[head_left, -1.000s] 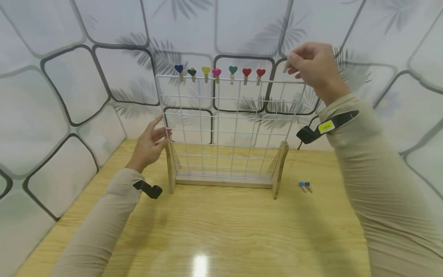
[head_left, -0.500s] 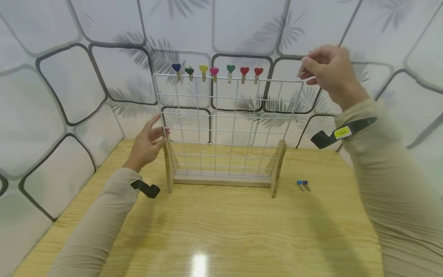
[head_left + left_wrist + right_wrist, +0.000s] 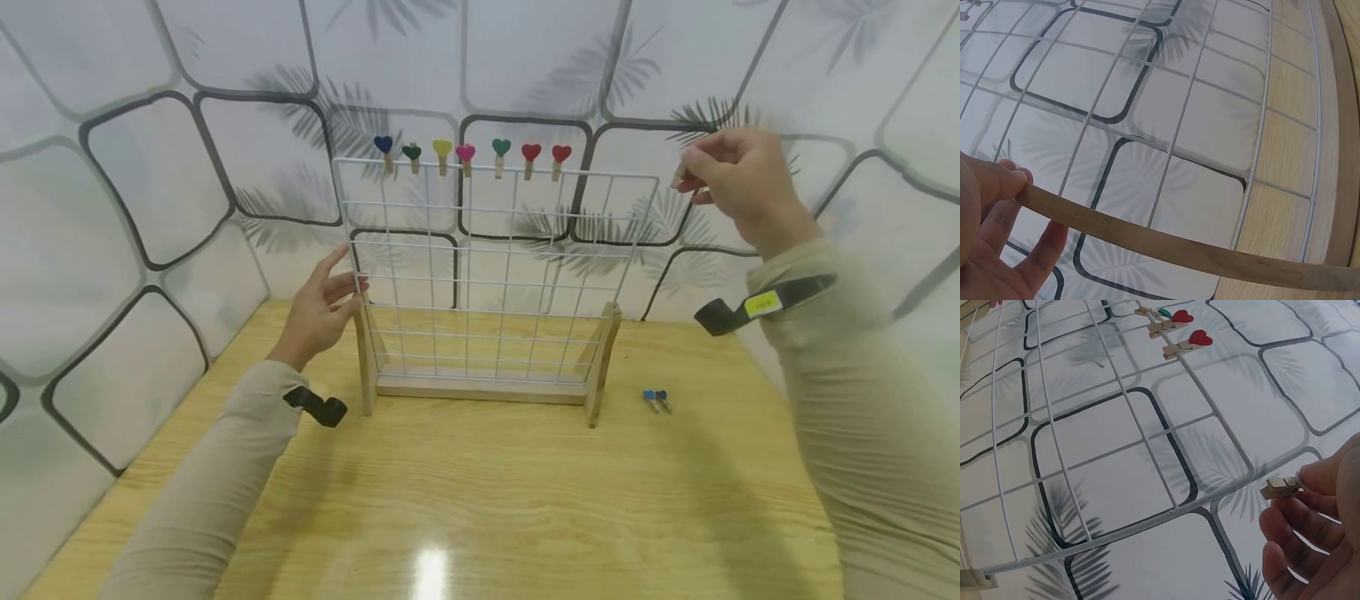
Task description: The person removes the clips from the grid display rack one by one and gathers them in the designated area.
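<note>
L hand, part-curled, pinches a tan wooden upright of a white wire grid; seven multicoloured heart-topped wooden pegs line the top. R hand pinches another wooden peg, off the grid: prob. a clip-on step, next needing alignment w/ the top wire. Head view alone gets two blue-heart pegs; R-wrist view, the held tip close-up.

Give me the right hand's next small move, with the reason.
Probably bring the right hand left to the top wire: it pinches a wooden clip apart from that wire, whose seven heart clips leave its right end bare.
</note>
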### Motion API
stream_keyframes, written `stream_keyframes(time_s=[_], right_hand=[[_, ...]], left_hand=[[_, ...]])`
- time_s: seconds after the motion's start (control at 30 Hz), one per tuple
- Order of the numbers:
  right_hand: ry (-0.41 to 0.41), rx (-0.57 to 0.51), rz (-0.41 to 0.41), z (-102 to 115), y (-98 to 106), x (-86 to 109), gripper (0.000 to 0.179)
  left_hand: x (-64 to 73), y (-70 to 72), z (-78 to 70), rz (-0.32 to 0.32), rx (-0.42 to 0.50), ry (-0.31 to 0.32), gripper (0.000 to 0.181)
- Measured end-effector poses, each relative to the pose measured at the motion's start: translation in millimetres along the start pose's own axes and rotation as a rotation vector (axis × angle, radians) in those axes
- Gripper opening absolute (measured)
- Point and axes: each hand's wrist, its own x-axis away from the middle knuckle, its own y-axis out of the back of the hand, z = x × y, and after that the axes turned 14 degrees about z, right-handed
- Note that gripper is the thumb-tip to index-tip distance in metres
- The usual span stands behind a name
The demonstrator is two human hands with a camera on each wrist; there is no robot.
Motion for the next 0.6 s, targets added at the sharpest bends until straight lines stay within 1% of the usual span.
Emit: stream_keyframes(time_s=[0.2,0.43,0.53,0.6], right_hand=[[-0.025,0.05,-0.002,-15,6,3.0,0.009],[-0.052,0.062,0.001,-29,10,6.8,0.011],[-0.054,0.088,0.008,-34,11,8.0,0.012],[-0.061,0.103,0.029,-37,13,8.8,0.013]], left_hand=[[-2.7,0.2,1.0,-0.004,0.01,-0.001,0.077],[-2.8,0.5,-2.2,-0.001,0.036,0.012,0.078],[-2.9,1.2,-1.4,0.003,0.048,0.028,0.078],[-3.2,1.6,-1.5,0.005,0.055,0.034,0.079]])
